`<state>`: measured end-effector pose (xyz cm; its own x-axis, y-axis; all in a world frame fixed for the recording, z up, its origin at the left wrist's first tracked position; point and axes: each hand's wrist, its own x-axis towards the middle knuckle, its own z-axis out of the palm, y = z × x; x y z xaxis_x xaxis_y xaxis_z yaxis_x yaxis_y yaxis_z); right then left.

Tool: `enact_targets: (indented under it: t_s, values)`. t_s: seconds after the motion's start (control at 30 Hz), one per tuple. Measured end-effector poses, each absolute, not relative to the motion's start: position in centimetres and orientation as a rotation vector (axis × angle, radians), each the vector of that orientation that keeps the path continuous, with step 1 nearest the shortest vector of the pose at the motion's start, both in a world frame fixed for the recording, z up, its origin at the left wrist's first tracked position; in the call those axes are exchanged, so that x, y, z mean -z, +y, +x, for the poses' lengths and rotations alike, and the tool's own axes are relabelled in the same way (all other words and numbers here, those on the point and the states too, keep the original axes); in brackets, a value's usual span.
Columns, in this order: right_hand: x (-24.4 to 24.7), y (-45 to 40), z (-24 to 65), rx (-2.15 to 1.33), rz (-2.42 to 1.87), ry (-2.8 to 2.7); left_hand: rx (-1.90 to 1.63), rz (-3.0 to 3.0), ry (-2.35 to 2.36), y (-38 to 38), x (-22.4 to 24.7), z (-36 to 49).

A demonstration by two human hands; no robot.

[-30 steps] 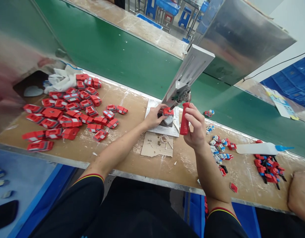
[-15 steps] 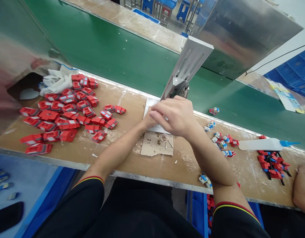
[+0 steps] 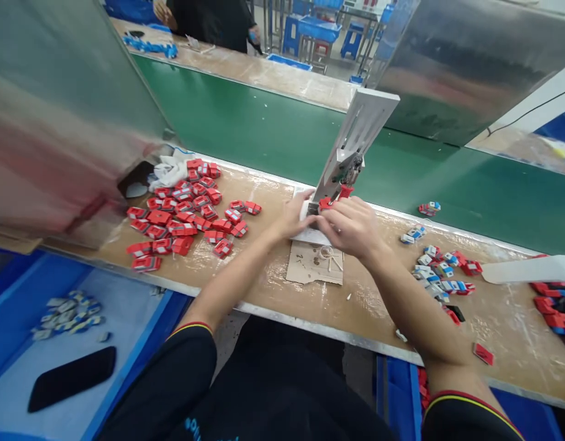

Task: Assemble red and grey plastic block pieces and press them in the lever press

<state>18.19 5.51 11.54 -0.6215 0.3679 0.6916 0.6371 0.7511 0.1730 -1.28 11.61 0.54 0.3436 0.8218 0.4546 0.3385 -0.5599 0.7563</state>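
Observation:
A metal press stand (image 3: 355, 122) with a tall slotted upright and a clamp mechanism (image 3: 349, 168) stands before me. At its foot sits a small red and dark toy piece (image 3: 325, 203), partly covered by my fingers. My left hand (image 3: 295, 215) curls round the piece's left side, thumb in front and fingers behind. My right hand (image 3: 353, 225) is closed at its right side, fingertips pressed on it. Just above the right hand shows a red grip (image 3: 345, 191) on the clamp. Under the stand's front lies torn cardboard (image 3: 305, 263) with a pale loop of band (image 3: 328, 254).
Many red toy car bodies (image 3: 181, 211) lie to the left, beside a white cloth (image 3: 169, 171). White, blue and red toy pieces (image 3: 436, 263) and a white bottle (image 3: 530, 269) are at right. Behind runs a green belt (image 3: 264, 128). A phone (image 3: 73, 376) lies in a blue-edged bin lower left.
My right hand has come down from the clamp's top to the stand's foot, uncovering the red grip and the toy piece. The view has swung left; a co-worker now shows across the belt.

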Motion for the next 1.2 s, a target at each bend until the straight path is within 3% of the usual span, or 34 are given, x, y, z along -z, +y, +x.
enact_targets:
  t_s: [0.13, 0.2, 0.3, 0.37, 0.5, 0.57, 0.77, 0.93, 1.2]
  values:
    - [-11.7, 1.3, 24.2, 0.255, -0.976, -1.748, -0.781, 2.258, 1.597, 12.4, -2.0, -10.0]
    - [-10.5, 0.5, 26.2, 0.129, -1.122, -1.504, -0.419, 2.359, 1.670, 13.2, -2.6, -13.3]
    - [-7.9, 0.5, 26.8, -0.076, -1.243, -1.536, -0.190, 2.427, 1.603, 13.8, -3.3, -15.3]
    - [-6.3, 0.6, 26.3, -0.208, -1.276, -1.736, -0.304, 2.432, 1.573, 13.4, -3.4, -15.1]
    - [-4.3, 0.3, 25.6, -0.383, -1.288, -2.075, -1.193, 1.969, 1.231, 10.8, -3.0, -12.1]
    - [-3.7, 0.3, 25.7, -0.441, -1.294, -2.184, -1.437, 1.638, 0.988, 9.1, -2.6, -9.7]
    - [-1.8, 0.9, 25.1, -0.494, -1.275, -2.261, -1.262, 1.208, 0.837, 5.7, -1.2, -2.7]
    - [-0.8, 0.8, 23.1, -0.421, -1.212, -2.158, -1.165, 1.043, 0.758, 4.4, 0.1, -1.7]
    - [-1.0, 1.0, 22.8, -0.570, -1.236, -1.956, -1.233, 1.330, 0.779, 2.9, 0.4, -1.8]
